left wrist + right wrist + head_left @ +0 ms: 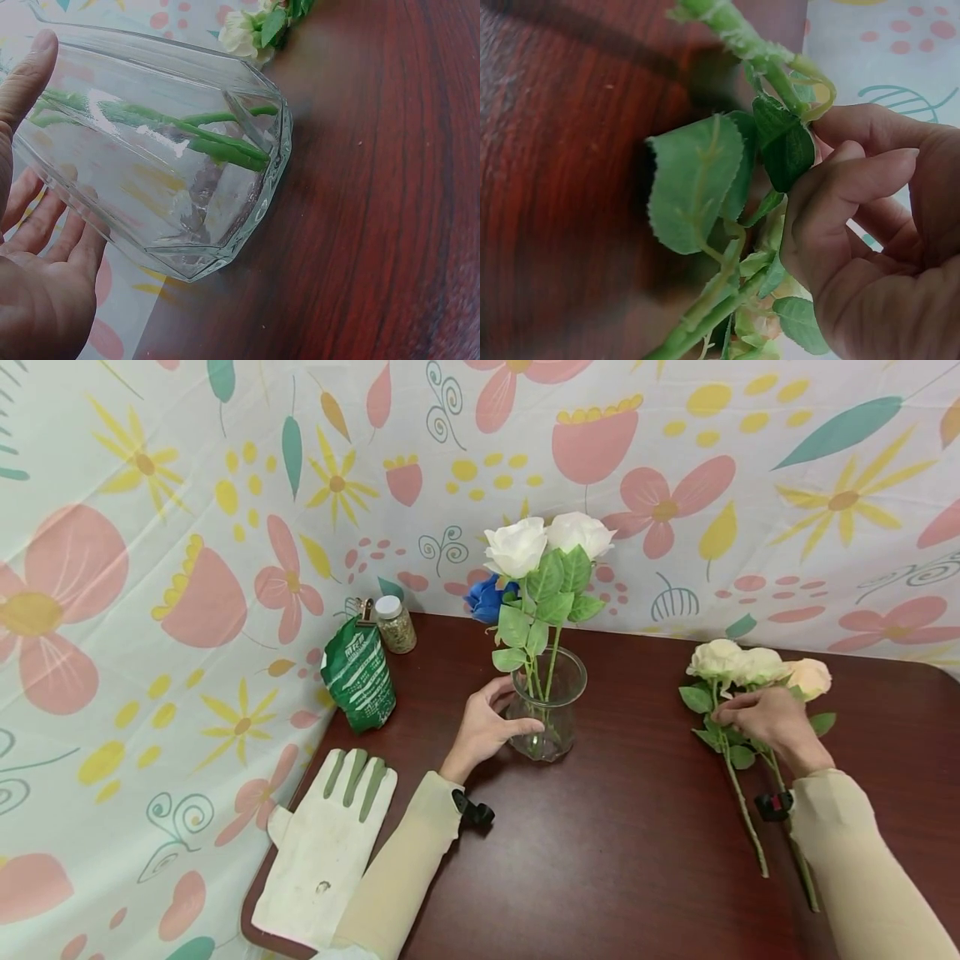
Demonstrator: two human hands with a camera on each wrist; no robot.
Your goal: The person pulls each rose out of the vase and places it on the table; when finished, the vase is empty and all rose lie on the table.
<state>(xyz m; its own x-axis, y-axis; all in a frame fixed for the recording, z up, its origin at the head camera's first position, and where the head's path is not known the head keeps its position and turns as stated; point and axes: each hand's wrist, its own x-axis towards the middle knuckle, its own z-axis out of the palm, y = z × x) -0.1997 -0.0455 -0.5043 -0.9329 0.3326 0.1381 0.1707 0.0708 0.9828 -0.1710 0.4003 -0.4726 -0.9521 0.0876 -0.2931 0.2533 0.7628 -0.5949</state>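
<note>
A clear glass vase [551,745] stands on the table, with two white roses [517,547] and a blue flower [486,599] above its rim. My left hand [483,725] holds the vase from its left side, thumb in front and fingers behind. Green stems [217,142] reach the vase's bottom in the left wrist view. At the right lie several pale roses [716,660], one of them peach [810,678]. My right hand [776,728] pinches a rose stem [739,37] near its leaves [697,184], the fingertips partly hidden by a leaf.
A green bag with a clip [360,677] and a small white-lidded jar [396,627] stand at the back left. A white-and-green glove [330,852] lies along the left table edge. Patterned cloth [450,468] rises behind the dark table [615,852].
</note>
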